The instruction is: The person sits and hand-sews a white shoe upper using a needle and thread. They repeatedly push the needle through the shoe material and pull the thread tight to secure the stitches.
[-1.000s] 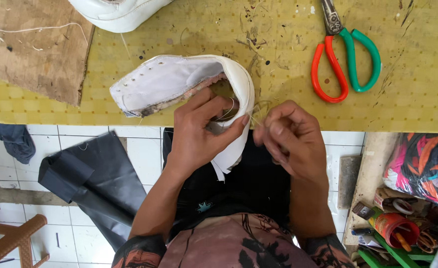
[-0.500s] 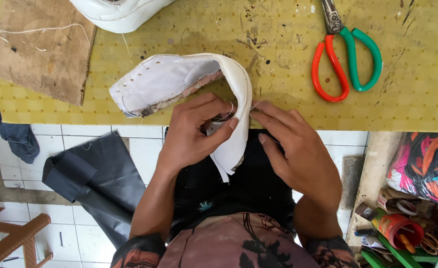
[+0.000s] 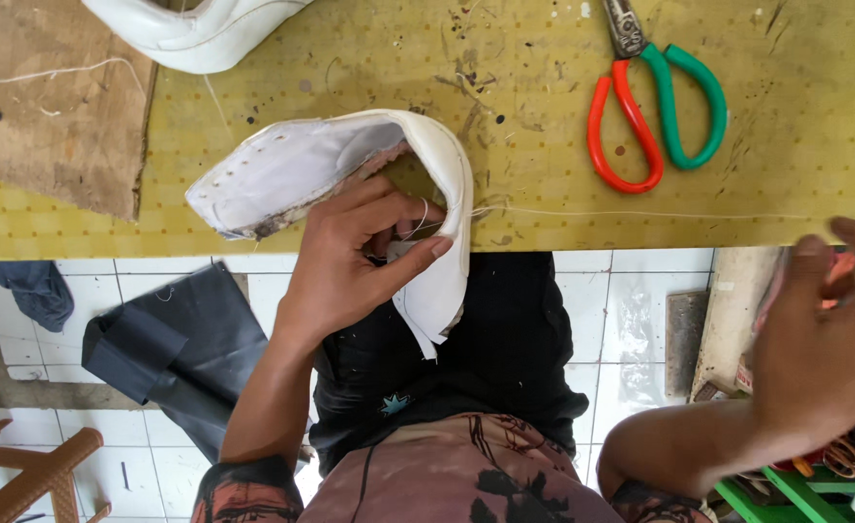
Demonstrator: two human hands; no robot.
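Fingers of the left hand (image 3: 350, 261) are clamped on a white leather shoe upper (image 3: 331, 169) with a row of small lace holes, thumb pressed against the curved heel part and the other fingers tucked inside the opening; the upper lies on its side at the near edge of a yellow perforated work table (image 3: 544, 116), its heel end hanging over the edge above the person's lap. A thin pale thread (image 3: 641, 213) runs taut from the heel of the upper, just beside the left fingertips, straight across the table edge toward the right hand (image 3: 824, 339), which is well apart from the shoe at the far right of the view. That right hand is curled with its fingers drawn together, though whether it pinches the thread's end cannot be told, since the hand is blurred. Scissors with one orange and one green handle loop (image 3: 655, 107) lie closed on the table beyond the thread. A second white shoe (image 3: 195, 29) sits at the table's far edge, near a brown sheet of cardboard (image 3: 50, 116). Black sheet material (image 3: 176, 353) lies folded on the tiled floor below.
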